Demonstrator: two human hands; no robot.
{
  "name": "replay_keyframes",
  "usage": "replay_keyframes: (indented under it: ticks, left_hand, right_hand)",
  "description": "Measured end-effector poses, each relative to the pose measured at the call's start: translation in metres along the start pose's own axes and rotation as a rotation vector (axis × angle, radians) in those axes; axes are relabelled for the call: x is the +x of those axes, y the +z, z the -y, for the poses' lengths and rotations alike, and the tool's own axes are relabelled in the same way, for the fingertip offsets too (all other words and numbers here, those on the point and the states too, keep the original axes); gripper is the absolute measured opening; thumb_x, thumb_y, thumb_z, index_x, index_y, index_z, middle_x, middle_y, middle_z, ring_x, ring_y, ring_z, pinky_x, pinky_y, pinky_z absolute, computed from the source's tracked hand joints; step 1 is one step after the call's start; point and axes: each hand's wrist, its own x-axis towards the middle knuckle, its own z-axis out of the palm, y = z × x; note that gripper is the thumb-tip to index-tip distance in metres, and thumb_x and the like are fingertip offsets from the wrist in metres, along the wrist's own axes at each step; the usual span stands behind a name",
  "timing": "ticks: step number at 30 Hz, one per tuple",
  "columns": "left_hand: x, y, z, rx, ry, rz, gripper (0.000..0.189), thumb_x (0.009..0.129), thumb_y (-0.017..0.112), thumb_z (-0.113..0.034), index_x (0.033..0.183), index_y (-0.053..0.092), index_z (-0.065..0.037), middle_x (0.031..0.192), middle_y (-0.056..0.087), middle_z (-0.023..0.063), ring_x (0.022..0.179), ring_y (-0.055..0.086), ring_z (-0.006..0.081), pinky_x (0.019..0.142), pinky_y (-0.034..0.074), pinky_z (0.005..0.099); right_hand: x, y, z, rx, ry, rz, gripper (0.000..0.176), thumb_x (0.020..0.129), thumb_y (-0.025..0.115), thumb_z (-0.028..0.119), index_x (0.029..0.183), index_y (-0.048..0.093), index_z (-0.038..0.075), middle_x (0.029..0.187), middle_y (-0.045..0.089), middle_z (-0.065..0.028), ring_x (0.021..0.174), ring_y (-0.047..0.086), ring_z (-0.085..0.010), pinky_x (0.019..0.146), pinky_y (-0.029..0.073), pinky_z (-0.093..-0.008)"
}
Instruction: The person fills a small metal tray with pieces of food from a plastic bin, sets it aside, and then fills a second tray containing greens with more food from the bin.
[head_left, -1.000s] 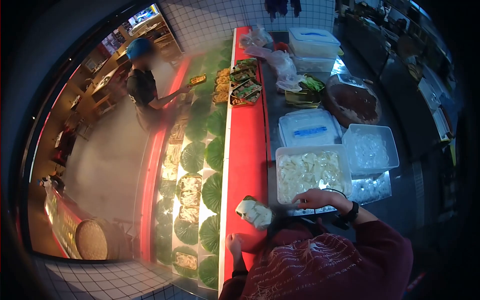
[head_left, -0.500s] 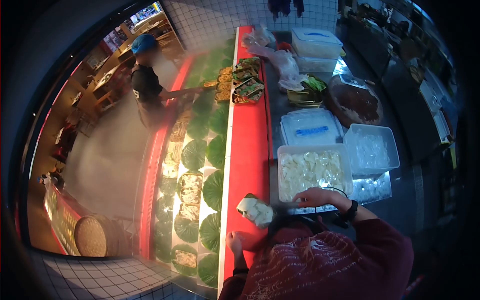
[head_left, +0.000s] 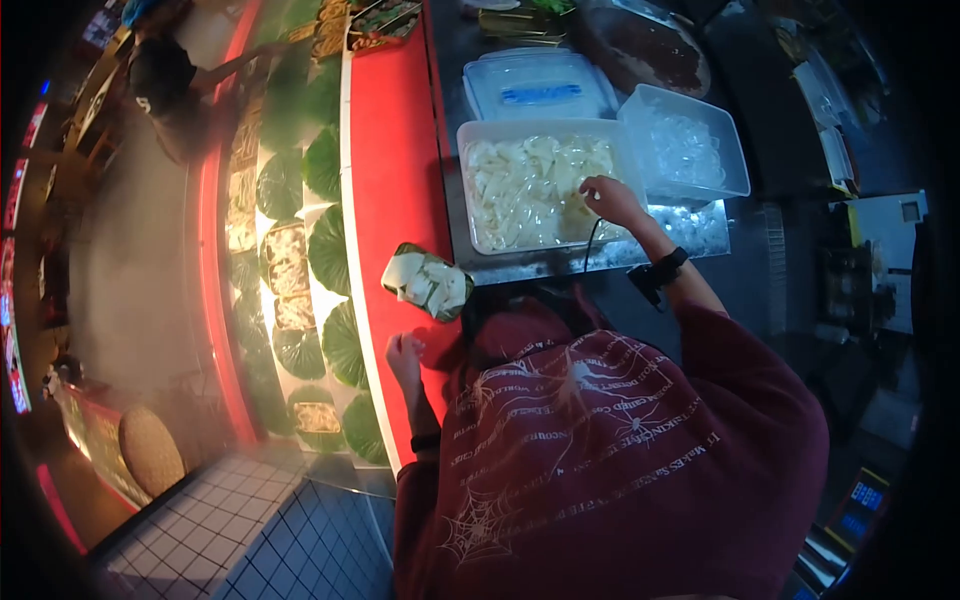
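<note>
My right hand (head_left: 612, 200) is over the right part of a clear plastic tub (head_left: 480, 235) of pale, wet sliced food (head_left: 540, 185). Its fingers are curled together, and whatever they may hold is hidden. A dark wristband with a box-like piece sits on that wrist, and a thin cable runs near the hand. On the red counter (head_left: 395, 170), a small green-edged dish (head_left: 405, 250) holds white food pieces (head_left: 428, 280). My left hand (head_left: 405, 358) is just below this dish, apart from it, with its fingers curled in and nothing visible in them.
Right of the tub stands another clear tub (head_left: 685, 145) with translucent contents. Behind are a lidded container (head_left: 540, 85) and a round brown board (head_left: 645, 50). Left, green leaves (head_left: 330, 250) and food trays (head_left: 290, 265) line a display; a person (head_left: 165, 80) reaches over its far end.
My right hand has gone from the gap between the small dish and the tub's front edge to above the tub's contents. My left hand stays near the dish. The whole view has shifted.
</note>
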Motion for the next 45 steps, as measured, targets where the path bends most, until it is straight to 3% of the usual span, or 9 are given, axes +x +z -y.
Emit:
replay_keyframes:
  ticks: [6,8,11,19,25,32,38,40,45]
  left_hand:
    - [0.004,0.025,-0.008,0.028,0.036,0.118,0.018,0.091,0.054,-0.017,0.095,0.058,0.0,0.074,0.061,0.0072,0.062,0.061,0.0133,0.05,0.047,0.0229]
    - [0.012,0.032,-0.011,-0.005,0.038,0.114,0.018,0.091,0.055,-0.017,0.096,0.057,0.0,0.075,0.062,0.0077,0.062,0.062,0.0136,0.05,0.047,0.023]
    - [0.023,0.038,-0.015,-0.039,0.016,0.112,0.018,0.091,0.055,-0.016,0.098,0.055,0.001,0.076,0.062,0.0084,0.062,0.063,0.0145,0.049,0.047,0.0233]
    - [0.046,0.036,-0.011,-0.018,-0.066,0.172,0.016,0.089,0.055,-0.015,0.092,0.051,0.0,0.072,0.061,0.0102,0.056,0.064,0.0178,0.045,0.046,0.024]
    - [0.038,0.044,-0.018,-0.01,-0.179,0.158,0.012,0.088,0.054,-0.013,0.091,0.05,-0.002,0.071,0.061,0.0098,0.055,0.064,0.0188,0.043,0.044,0.0236]
    - [0.02,0.058,-0.027,-0.123,-0.174,0.106,0.012,0.088,0.054,-0.012,0.092,0.051,-0.001,0.073,0.062,0.0099,0.056,0.065,0.0183,0.044,0.044,0.0223]
    - [0.026,0.053,-0.019,-0.143,-0.128,0.121,0.012,0.088,0.055,-0.012,0.093,0.051,-0.001,0.073,0.062,0.0108,0.057,0.065,0.0196,0.046,0.046,0.0234]
    - [0.025,0.057,-0.016,-0.132,-0.14,0.114,0.012,0.088,0.055,-0.012,0.093,0.051,-0.001,0.073,0.062,0.0111,0.057,0.065,0.02,0.046,0.046,0.0237]
    - [0.026,0.055,-0.016,-0.168,-0.137,0.124,0.01,0.089,0.054,-0.01,0.091,0.05,-0.001,0.072,0.061,0.012,0.057,0.065,0.021,0.046,0.046,0.0248]
  right_hand:
    - [-0.013,0.003,0.014,-0.006,0.065,0.082,0.018,0.081,0.054,0.017,0.093,0.065,0.009,0.088,0.066,-0.0105,0.085,0.063,-0.0302,0.075,0.05,-0.038]
    - [-0.014,0.01,0.013,0.069,-0.05,-0.049,0.018,0.082,0.053,0.017,0.092,0.065,0.009,0.088,0.067,-0.0109,0.083,0.064,-0.03,0.074,0.05,-0.0381]
    - [-0.015,0.016,0.009,0.109,-0.089,-0.05,0.017,0.083,0.053,0.016,0.092,0.066,0.009,0.088,0.067,-0.0111,0.081,0.064,-0.03,0.072,0.05,-0.0379]
    - [-0.005,-0.002,-0.003,0.131,-0.02,-0.235,0.016,0.08,0.057,0.015,0.092,0.066,0.01,0.083,0.067,-0.0096,0.076,0.064,-0.0283,0.069,0.049,-0.0381]
    - [0.007,0.005,0.038,0.06,-0.045,0.138,0.019,0.076,0.06,0.021,0.094,0.067,0.015,0.093,0.066,-0.0115,0.089,0.062,-0.0298,0.077,0.049,-0.0411]
    - [0.024,0.043,0.064,-0.087,0.064,0.143,0.019,0.075,0.061,0.027,0.085,0.068,0.012,0.087,0.066,-0.0122,0.086,0.063,-0.0321,0.075,0.049,-0.043]
    - [0.022,0.032,0.059,0.04,-0.03,0.09,0.02,0.074,0.061,0.028,0.083,0.069,0.012,0.084,0.067,-0.011,0.082,0.063,-0.0329,0.074,0.05,-0.0422]
    - [0.019,0.019,0.056,0.06,-0.038,0.125,0.023,0.074,0.062,0.028,0.086,0.069,0.01,0.084,0.067,-0.0122,0.079,0.063,-0.0316,0.072,0.05,-0.0401]
    - [0.015,0.003,0.054,0.323,-0.138,0.085,0.024,0.077,0.065,0.023,0.087,0.065,0.001,0.073,0.064,-0.0086,0.066,0.059,-0.0168,0.063,0.047,-0.0308]
